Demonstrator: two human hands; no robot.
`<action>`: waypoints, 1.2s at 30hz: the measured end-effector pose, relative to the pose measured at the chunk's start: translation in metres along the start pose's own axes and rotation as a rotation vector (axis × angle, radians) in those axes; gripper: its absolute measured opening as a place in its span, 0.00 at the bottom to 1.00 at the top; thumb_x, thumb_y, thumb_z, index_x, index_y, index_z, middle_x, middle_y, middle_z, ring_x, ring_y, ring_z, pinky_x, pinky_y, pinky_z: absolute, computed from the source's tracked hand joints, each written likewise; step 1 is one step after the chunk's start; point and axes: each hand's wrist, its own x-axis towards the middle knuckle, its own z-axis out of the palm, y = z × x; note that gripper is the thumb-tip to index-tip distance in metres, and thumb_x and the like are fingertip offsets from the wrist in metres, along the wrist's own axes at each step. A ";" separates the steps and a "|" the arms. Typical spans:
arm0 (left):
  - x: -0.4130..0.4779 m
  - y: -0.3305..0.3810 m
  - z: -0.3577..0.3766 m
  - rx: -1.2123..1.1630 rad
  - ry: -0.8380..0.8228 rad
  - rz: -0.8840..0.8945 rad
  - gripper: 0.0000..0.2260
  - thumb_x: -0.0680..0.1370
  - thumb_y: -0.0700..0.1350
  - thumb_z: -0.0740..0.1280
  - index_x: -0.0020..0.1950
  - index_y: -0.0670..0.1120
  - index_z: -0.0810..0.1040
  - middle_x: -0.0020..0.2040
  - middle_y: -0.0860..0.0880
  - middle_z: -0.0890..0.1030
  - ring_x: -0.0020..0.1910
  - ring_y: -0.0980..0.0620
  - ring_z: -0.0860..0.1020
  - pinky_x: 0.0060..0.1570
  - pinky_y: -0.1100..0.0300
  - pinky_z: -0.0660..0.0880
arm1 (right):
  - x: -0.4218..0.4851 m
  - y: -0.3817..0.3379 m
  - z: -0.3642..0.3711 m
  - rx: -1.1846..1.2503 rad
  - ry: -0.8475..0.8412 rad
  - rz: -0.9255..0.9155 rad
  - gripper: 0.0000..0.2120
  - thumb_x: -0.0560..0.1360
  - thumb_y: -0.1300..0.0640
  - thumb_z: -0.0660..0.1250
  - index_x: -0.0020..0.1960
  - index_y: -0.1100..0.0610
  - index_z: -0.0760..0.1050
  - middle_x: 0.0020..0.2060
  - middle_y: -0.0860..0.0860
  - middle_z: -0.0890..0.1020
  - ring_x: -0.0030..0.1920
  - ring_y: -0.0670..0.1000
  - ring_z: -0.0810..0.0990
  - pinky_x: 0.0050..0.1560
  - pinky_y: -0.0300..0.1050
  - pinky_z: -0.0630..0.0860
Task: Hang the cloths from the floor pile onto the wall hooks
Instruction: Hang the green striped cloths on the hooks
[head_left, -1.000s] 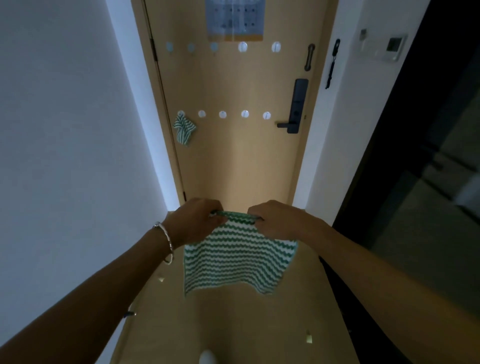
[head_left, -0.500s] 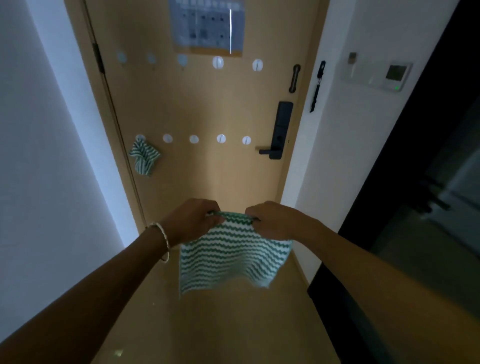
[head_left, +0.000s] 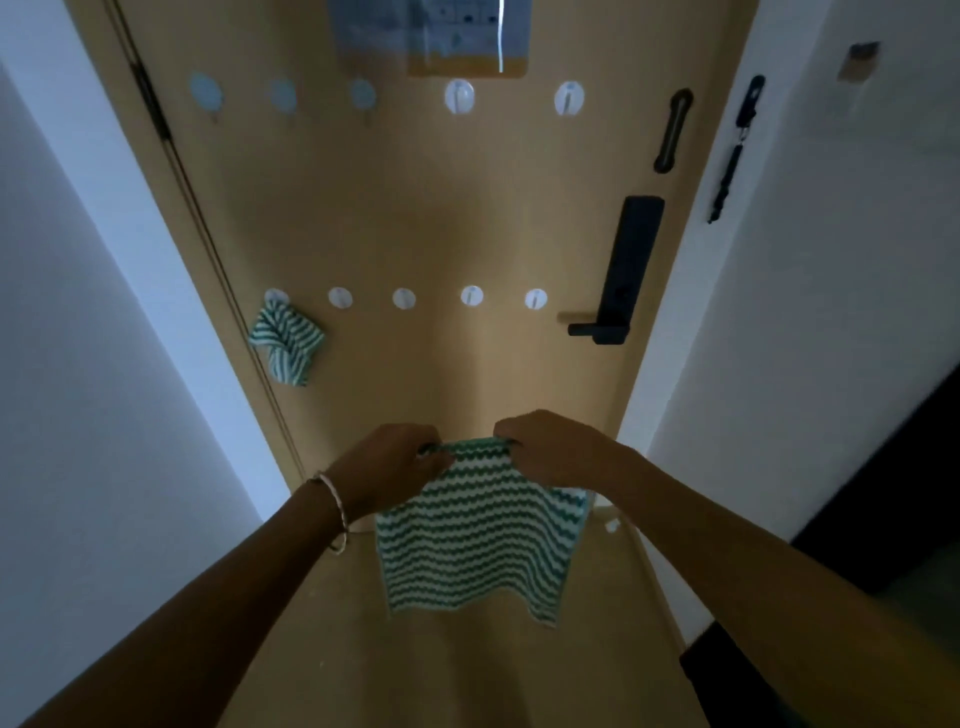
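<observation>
Green-striped cloth (head_left: 472, 540) held up before the door (head_left: 415, 218).
Left grip (head_left: 387, 462) and right grip (head_left: 545, 449) each pinch its top edge, fingers curled; a second cloth (head_left: 285, 340) hangs on the leftmost lower hook (head_left: 275, 297).

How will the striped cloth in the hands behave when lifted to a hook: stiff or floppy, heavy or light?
Probably floppy: the striped cloth sags below the left hand and right hand. Likely light: two edge pinches carry it. The hung cloth bunches similarly.
</observation>
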 end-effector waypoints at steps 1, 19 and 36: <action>0.013 -0.006 -0.002 -0.024 0.012 -0.033 0.12 0.80 0.51 0.60 0.38 0.49 0.71 0.34 0.52 0.72 0.36 0.52 0.71 0.34 0.59 0.63 | 0.017 0.007 -0.007 0.033 -0.016 -0.014 0.12 0.81 0.60 0.56 0.41 0.49 0.70 0.49 0.54 0.76 0.48 0.50 0.72 0.39 0.36 0.65; 0.148 -0.148 -0.059 -0.049 0.161 -0.394 0.08 0.79 0.50 0.61 0.45 0.48 0.73 0.41 0.47 0.79 0.41 0.50 0.77 0.42 0.57 0.73 | 0.263 0.045 -0.061 0.097 -0.161 -0.264 0.12 0.77 0.43 0.64 0.42 0.51 0.69 0.40 0.48 0.76 0.41 0.50 0.75 0.43 0.47 0.71; 0.283 -0.389 -0.088 -0.168 0.358 -0.397 0.05 0.80 0.46 0.59 0.49 0.45 0.67 0.38 0.48 0.76 0.38 0.45 0.77 0.35 0.57 0.69 | 0.507 0.003 -0.053 -0.007 -0.042 -0.165 0.12 0.82 0.55 0.56 0.61 0.55 0.75 0.56 0.51 0.80 0.55 0.53 0.78 0.57 0.45 0.72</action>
